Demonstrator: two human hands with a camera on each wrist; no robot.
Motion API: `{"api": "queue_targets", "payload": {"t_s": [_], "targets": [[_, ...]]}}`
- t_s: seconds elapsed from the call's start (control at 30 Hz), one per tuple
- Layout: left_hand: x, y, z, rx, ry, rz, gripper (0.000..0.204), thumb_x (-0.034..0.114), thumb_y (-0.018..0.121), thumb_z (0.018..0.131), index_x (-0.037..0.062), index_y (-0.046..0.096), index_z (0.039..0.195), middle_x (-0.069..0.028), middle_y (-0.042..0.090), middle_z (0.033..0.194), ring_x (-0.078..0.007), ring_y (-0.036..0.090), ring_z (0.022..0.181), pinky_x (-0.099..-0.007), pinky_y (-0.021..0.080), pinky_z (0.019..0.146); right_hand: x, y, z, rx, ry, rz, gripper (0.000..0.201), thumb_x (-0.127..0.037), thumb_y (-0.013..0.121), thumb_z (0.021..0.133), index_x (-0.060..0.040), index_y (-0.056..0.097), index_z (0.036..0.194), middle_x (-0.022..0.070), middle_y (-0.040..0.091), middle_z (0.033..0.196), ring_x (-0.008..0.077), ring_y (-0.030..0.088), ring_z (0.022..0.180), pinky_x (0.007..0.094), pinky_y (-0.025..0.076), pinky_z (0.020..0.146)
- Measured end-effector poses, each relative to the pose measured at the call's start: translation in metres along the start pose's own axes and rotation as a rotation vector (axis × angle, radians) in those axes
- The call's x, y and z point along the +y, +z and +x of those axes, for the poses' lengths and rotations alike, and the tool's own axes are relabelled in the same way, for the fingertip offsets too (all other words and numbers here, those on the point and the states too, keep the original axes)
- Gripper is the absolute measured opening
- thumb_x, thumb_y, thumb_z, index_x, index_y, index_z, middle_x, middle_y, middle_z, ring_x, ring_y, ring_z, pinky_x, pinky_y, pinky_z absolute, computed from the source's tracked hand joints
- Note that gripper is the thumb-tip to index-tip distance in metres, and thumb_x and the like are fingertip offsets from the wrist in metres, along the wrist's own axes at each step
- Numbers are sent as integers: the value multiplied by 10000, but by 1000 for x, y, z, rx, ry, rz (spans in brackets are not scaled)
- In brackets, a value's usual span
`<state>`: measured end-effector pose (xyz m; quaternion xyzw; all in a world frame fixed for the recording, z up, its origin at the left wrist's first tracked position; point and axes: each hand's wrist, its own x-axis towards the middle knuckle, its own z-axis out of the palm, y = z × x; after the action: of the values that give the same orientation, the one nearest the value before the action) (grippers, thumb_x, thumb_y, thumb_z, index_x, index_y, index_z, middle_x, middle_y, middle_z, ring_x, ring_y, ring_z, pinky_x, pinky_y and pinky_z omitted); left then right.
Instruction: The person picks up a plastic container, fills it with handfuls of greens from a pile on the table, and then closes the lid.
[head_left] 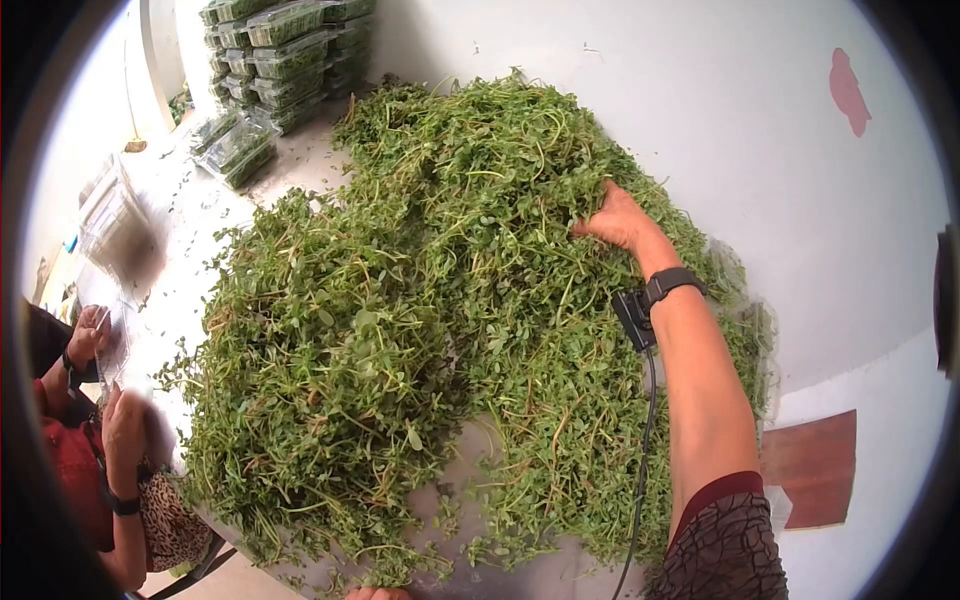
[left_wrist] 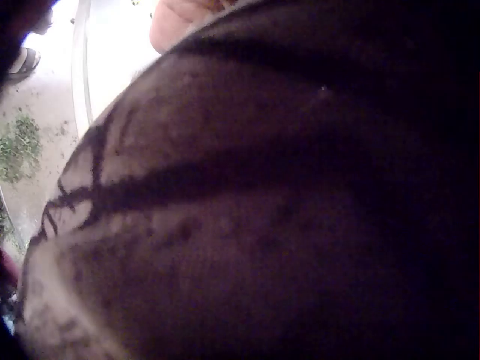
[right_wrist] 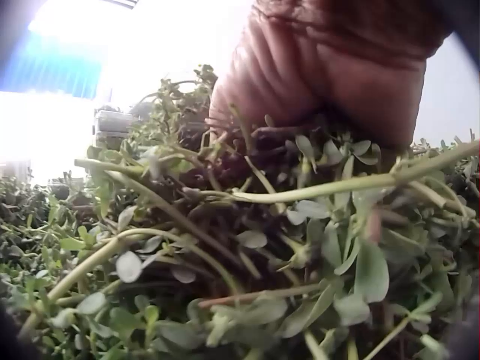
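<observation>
A big heap of leafy purslane (head_left: 500, 190) with pale green and reddish stems covers much of the table. My right hand (head_left: 622, 220) reaches into the heap's upper right side. Its thumb points left and its fingertips are buried in the greens. From the right wrist, the palm (right_wrist: 322, 82) shows pressed down among the stems and small oval leaves (right_wrist: 371, 270). Only a bit of my left hand (head_left: 378, 593) shows, at the table's near edge. Dark patterned cloth (left_wrist: 247, 187) fills most of the left wrist view, with part of that hand (left_wrist: 184, 19) above it.
Clear boxes packed with greens (head_left: 290, 60) are stacked at the back left. One packed box (head_left: 235, 150) stands before them. Farther left are nested clear containers (head_left: 110, 220). Another person's hands (head_left: 122, 430) are at the left edge. A cable (head_left: 645, 450) trails along my right forearm.
</observation>
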<state>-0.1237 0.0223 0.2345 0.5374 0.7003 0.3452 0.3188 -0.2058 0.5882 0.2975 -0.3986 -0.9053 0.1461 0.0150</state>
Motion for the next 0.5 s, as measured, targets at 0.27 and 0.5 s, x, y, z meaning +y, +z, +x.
{"api": "queue_targets", "payload": {"t_s": [0.27,0.5], "targets": [[9,-3,3,-1,-1,40,291,52,706,679,43,549,924,-171,509,991,-382,501,869,-483,408,786,11,23,-77,-318,-151,-116,700,-96,682,650,25,482,1309,148,668,931,246,639,854,355,532,775],[3,0,0,-18,3,76,285,68,702,688,43,543,923,-176,518,988,-392,488,877,-478,402,771,-24,26,-196,-627,-437,-272,338,-209,685,676,-68,573,962,84,583,775,222,586,718,379,485,630]]}}
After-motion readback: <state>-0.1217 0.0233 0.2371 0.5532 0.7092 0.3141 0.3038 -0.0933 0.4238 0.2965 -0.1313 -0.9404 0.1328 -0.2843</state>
